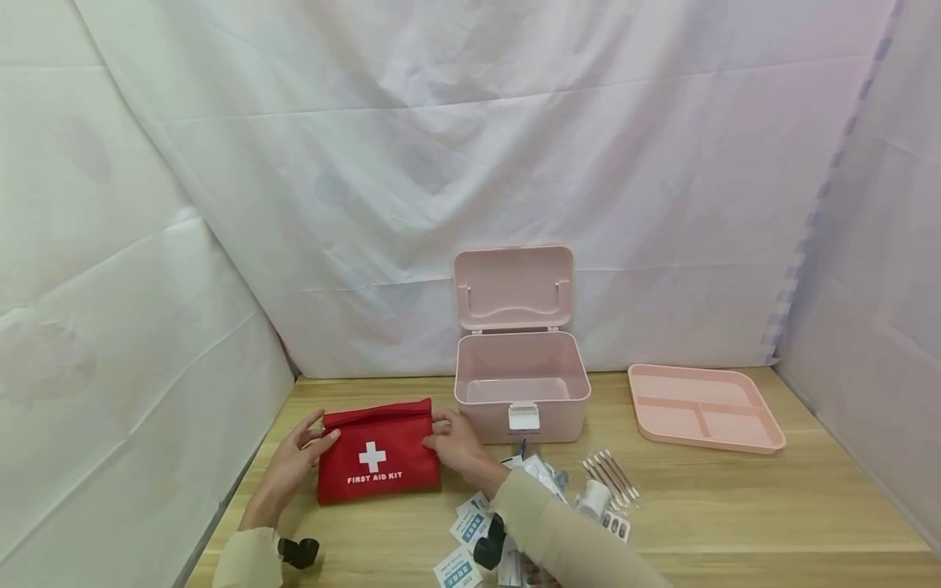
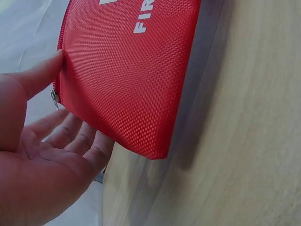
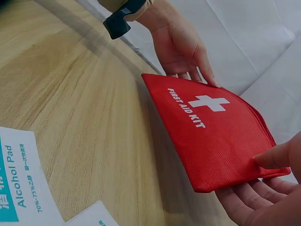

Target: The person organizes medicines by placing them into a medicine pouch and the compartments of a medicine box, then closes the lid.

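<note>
Evidently, a right sleeve (image 1: 577, 535) is partly covering packets (image 1: 469, 529), and fingers (image 3: 249, 195) are hiding behind the red pouch (image 1: 378, 465). Bearing a white cross (image 1: 372, 456), it is sitting at the pink box's (image 1: 555, 425) eight o'clock, left hand (image 1: 290, 461) and right hand (image 1: 461, 447) pinching opposite edges.

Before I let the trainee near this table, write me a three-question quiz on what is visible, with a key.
1. Which hand grips the end of the red pouch nearer the pink box?
2. True or false: the lid of the pink box is shut.
3. How many compartments does the pink tray have? A) two B) three C) four

Key:
1. The right hand.
2. False; it stands open.
3. B: one long compartment along the back and two along the front.
</note>
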